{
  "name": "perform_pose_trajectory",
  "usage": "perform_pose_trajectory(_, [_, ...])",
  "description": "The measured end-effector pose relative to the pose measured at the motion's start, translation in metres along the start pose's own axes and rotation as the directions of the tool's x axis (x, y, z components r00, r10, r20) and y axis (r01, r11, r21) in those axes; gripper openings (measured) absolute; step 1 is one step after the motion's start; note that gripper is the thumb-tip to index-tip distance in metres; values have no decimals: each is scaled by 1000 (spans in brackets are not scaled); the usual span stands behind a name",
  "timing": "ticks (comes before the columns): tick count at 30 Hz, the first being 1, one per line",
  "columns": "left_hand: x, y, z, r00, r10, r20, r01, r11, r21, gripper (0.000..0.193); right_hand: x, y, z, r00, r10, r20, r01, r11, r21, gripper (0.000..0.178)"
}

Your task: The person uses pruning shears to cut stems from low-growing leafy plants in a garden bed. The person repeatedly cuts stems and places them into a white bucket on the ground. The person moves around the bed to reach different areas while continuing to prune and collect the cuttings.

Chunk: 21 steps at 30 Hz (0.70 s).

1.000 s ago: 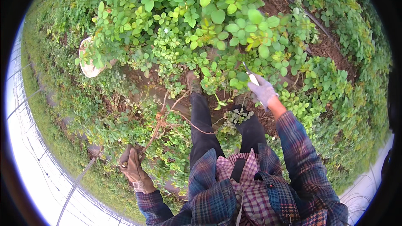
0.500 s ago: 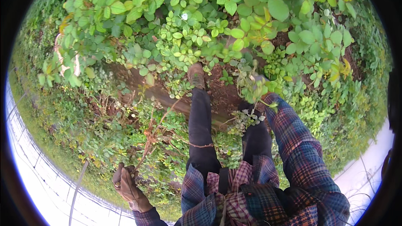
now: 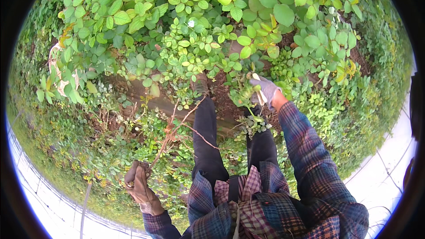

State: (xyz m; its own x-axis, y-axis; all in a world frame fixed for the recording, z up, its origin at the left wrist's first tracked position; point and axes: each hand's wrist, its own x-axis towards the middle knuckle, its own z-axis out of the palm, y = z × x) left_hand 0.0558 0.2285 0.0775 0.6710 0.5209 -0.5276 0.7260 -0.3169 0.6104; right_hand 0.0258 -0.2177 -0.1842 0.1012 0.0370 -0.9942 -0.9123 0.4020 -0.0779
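My left hand (image 3: 141, 186), in a brown leather glove, is closed around the lower end of a dry, woody branch (image 3: 164, 144). The branch slants up and right, forking into thin bare twigs in front of my leg. On the right, my right hand (image 3: 266, 89) wears a pale grey glove and is closed on pruning shears (image 3: 259, 96) with cream handles; their blades are hard to make out among the leaves. Just beside and below that hand is a leafy green stem (image 3: 244, 96), with whitish small leaves (image 3: 254, 125) hanging by my knee.
Dense rose-like bushes (image 3: 283, 13) fill the far side. A wooden or earthen edge (image 3: 172, 106) runs across near my boot (image 3: 200, 84), with brown soil (image 3: 220, 93) beside it. Low foliage (image 3: 106, 137) spreads on the left, and a thin post (image 3: 85, 203) stands at lower left.
My right hand has come out from behind the leaves, so glove and shears now show. My left hand, with the branch, has shifted slightly right and up.
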Motion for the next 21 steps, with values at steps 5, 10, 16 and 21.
perform_pose_trajectory(5, [-3, 5, 3, 999, 50, 1, -50, 999, 7, 31, 41, -30, 21, 997, 59, 58, -48, 982, -181, 74])
perform_pose_trajectory(10, [-3, 5, 5, 990, 137, 31, -139, 984, 112, 33, 29, -46, 32, 899, -439, -2, -35, -68, -997, 58])
perform_pose_trajectory(16, [-3, -2, 6, 999, 38, 12, -38, 999, 5, 29, 3, -83, 17, 922, -379, -75, 6, 207, -978, 45])
perform_pose_trajectory(21, [2, -9, 7, 999, 6, -43, -5, 999, 39, 28, -8, -101, 38, 812, -579, 67, 219, 195, -956, 51])
